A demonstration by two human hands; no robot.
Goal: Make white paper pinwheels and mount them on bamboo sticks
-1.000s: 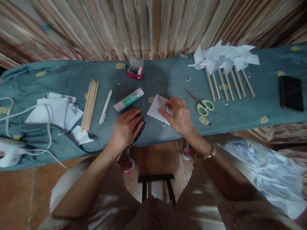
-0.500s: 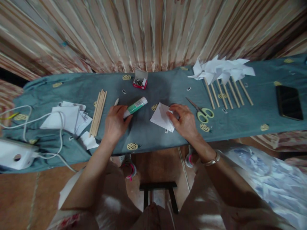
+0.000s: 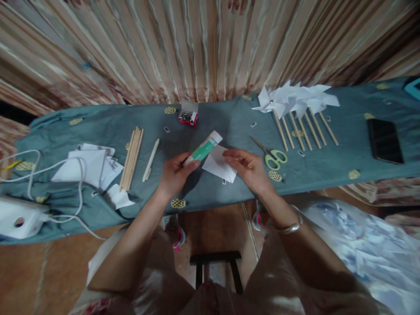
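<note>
My left hand (image 3: 177,173) is closed around a white glue stick with a green label (image 3: 204,148), raised and tilted up to the right. Just right of it, a folded square of white paper (image 3: 218,164) lies on the cloth, partly hidden by the glue stick and my fingers. The fingers of my right hand (image 3: 247,168) pinch the paper's upper right part. Beyond that hand lie scissors with pale green handles (image 3: 274,159). A white pen (image 3: 151,160) rests left of my left hand.
Wooden sticks (image 3: 131,158) and white paper pieces (image 3: 87,166) lie at left, near a white power strip (image 3: 19,217) with cables. A red box of metal pins (image 3: 188,117) sits at the back. Paper pinwheels on sticks (image 3: 295,99) and a black phone (image 3: 384,140) are at right.
My left hand has moved right with the glue stick, bringing it over the paper's edge and uncovering the pen. My right hand stays at the paper, its fingers shifted slightly.
</note>
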